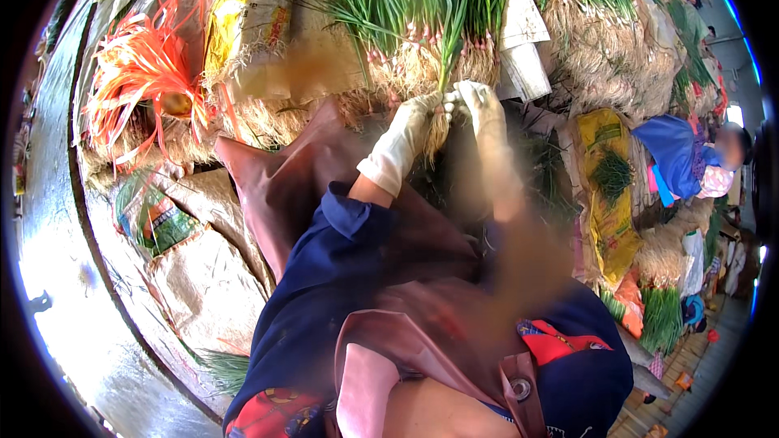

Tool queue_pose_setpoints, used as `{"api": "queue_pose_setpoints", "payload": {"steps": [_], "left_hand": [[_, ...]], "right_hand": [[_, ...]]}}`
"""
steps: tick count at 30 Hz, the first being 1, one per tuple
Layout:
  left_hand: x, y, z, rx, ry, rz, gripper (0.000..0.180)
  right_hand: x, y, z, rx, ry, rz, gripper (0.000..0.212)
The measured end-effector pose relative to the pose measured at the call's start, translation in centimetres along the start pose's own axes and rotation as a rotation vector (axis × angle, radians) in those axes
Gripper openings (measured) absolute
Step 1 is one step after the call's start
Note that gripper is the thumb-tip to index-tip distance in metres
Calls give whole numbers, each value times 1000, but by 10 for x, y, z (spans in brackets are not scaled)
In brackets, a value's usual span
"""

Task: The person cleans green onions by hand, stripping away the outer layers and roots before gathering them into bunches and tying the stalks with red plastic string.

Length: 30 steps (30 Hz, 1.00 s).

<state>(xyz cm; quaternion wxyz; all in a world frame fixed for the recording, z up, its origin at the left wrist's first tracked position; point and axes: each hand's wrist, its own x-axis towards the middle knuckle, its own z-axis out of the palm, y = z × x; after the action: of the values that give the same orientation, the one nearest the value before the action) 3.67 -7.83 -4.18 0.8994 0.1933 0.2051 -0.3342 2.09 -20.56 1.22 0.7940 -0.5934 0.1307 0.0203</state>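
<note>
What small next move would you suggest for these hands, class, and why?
Probably the pale-gloved right hand should comb gently downward through the straggly, straw-coloured roots while the pale-gloved left hand steadies the slim, green-leaved bunch: the roots hang loose beneath the left hand, and the right hand is close by.

orange strips [150, 61] are spilling beside a yellow sack [235, 12]; a pale sack [213, 280] is lying lower left, and a grey floor [53, 203] is gleaming beyond. at right, a person in blue [673, 154] is perhaps sitting, hard to tell.
</note>
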Motion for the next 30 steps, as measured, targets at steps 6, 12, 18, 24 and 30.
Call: {"api": "queue_pose_setpoints", "payload": {"steps": [6, 12, 18, 24, 30], "left_hand": [[-33, -2, 8, -58, -98, -17, 17], [-55, -4, 13, -391, -230, -254, 19], [-81, -1, 32, 3, -433, 48, 24], [-51, 46, 28, 76, -236, 309, 32], [-35, 52, 12, -22, -64, 226, 29]], "right_hand": [[24, 12, 2, 85, -158, 372, 24], [3, 19, 3, 94, -54, 243, 36], [-27, 32, -96, -1166, -573, 378, 36], [63, -25, -50, -1060, 30, -237, 13], [163, -49, 22, -1645, -40, -256, 33]]}}
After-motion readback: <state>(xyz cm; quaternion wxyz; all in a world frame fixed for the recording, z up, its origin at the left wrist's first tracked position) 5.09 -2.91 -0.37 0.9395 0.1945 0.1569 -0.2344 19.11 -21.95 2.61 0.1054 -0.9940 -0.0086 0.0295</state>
